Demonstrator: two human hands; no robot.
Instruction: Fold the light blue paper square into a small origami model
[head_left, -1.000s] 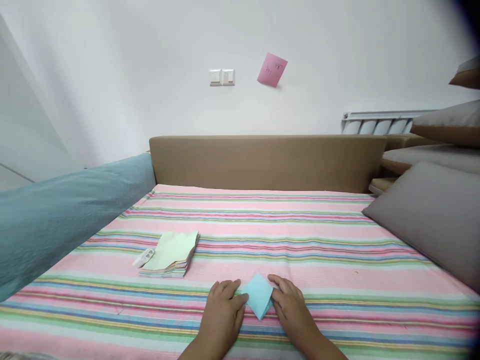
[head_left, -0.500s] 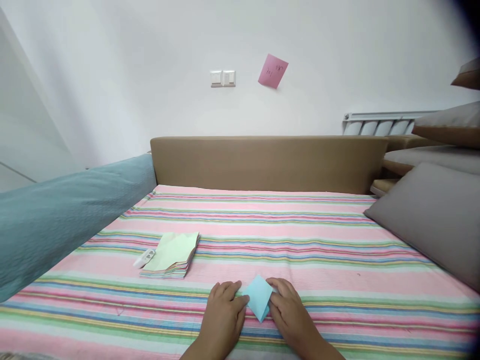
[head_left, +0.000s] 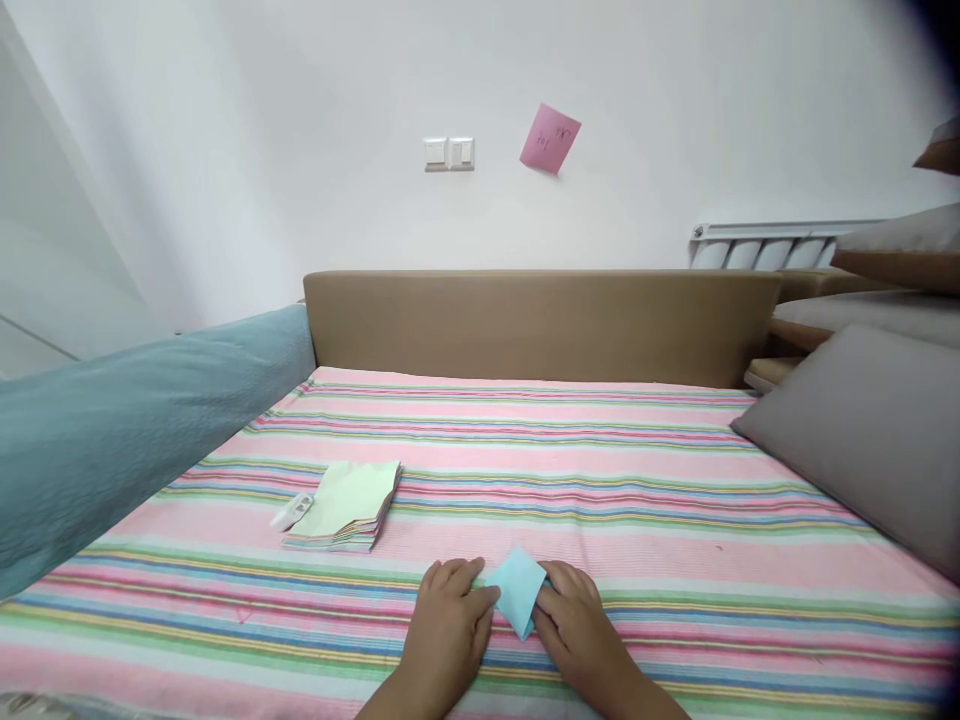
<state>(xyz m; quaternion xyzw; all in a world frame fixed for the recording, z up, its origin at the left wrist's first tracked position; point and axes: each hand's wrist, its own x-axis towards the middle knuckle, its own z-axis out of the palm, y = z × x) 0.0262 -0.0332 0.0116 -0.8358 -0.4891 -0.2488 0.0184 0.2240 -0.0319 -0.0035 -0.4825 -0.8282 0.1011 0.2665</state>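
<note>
Two hands, left (head_left: 452, 620) and right (head_left: 574, 620), each in a loose grip, touch blue paper (head_left: 517, 590).

Two hands (head_left: 448, 622), one folded blue paper (head_left: 519, 590), one paper stack (head_left: 352, 500), two wall switches (head_left: 436, 153), one pink note (head_left: 550, 139), one radiator (head_left: 761, 252)

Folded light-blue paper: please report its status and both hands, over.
Left hand thumb on left corner of folded light-blue paper; right hand fingers at its right side. Paper stack apart, farther left. Nothing seen in the way.
</note>
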